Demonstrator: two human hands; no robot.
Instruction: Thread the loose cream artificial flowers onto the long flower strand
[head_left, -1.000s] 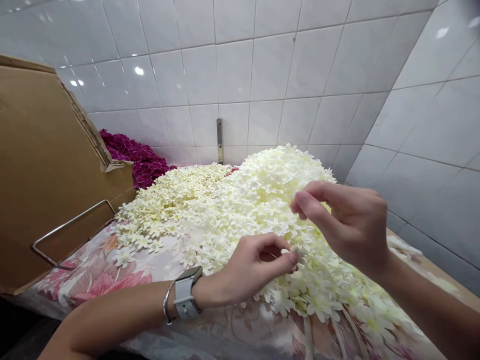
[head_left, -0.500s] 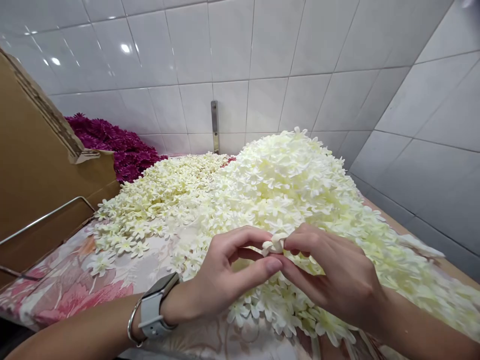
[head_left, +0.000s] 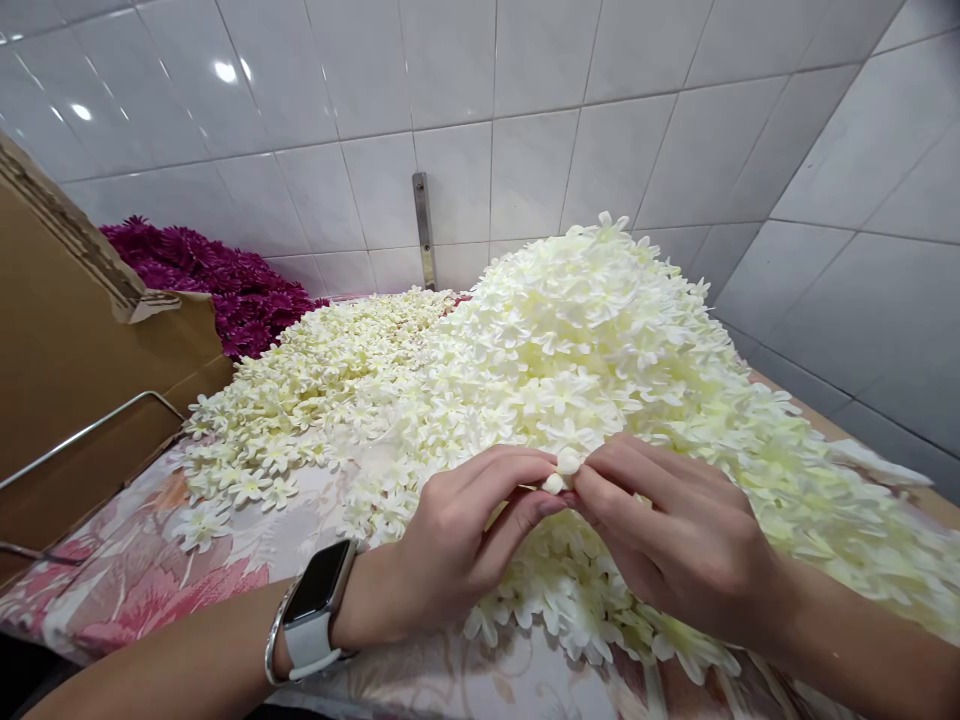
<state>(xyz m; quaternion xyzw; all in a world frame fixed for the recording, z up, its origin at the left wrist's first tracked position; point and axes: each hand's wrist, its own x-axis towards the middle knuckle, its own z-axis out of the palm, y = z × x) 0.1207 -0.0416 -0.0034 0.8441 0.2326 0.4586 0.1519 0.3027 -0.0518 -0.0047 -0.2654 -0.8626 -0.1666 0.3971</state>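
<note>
Between my fingertips is a small white flower [head_left: 567, 463], with rounded petals showing and the rest of it covered by my fingers. My left hand [head_left: 472, 530] is closed, pinching the flower from the left between thumb and fingers. From the right, my right hand [head_left: 675, 530] pinches the same flower, its fingertips meeting those of the left. Both hands are just above the near side of a big heap of white and pale yellow flowers [head_left: 600, 320]. A watch [head_left: 319, 600] and a silver bangle sit on my left wrist.
A lower spread of smaller cream flowers [head_left: 322, 370] lies left of the heap. Purple flowers [head_left: 210, 280] are piled at the back left, behind a cardboard box [head_left: 67, 330] with a metal rod [head_left: 90, 435] before it. A floral tablecloth [head_left: 165, 590] covers the table, against a tiled wall [head_left: 525, 170].
My fingers have turned and closed in around the flower, so its rounded petals now face me. My right hand has shifted slightly, and the view has tilted a little downward.
</note>
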